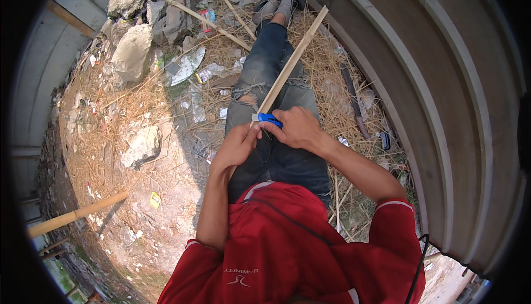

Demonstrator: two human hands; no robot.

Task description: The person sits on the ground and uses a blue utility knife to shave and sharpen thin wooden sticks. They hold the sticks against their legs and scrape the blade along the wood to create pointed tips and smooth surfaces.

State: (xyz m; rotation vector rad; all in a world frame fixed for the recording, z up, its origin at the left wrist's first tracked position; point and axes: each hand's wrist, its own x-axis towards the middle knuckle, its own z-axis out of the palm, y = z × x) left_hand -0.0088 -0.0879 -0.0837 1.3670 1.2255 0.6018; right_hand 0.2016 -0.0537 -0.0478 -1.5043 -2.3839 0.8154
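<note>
A long pale strip of split bamboo or wood (293, 63) lies along my outstretched legs, its far end near my feet. Around its near end my left hand (237, 145) is closed, thumb and fingers pinching it above my lap. My right hand (296, 128) is wrapped round a blue utility knife (270, 119). The knife's short blade rests against the strip just beyond my left fingertips. My right thumb is close to the left hand. Part of the strip under my left hand and forearm is hidden.
Corrugated metal sheeting (420, 83) curves up on my right. Rocks (133, 52) are piled at the far left, with two thin strips (199, 14) beside them. Straw and litter cover the ground. A bamboo pole (77, 214) juts in from the left, and a dark rod (354, 99) lies on my right.
</note>
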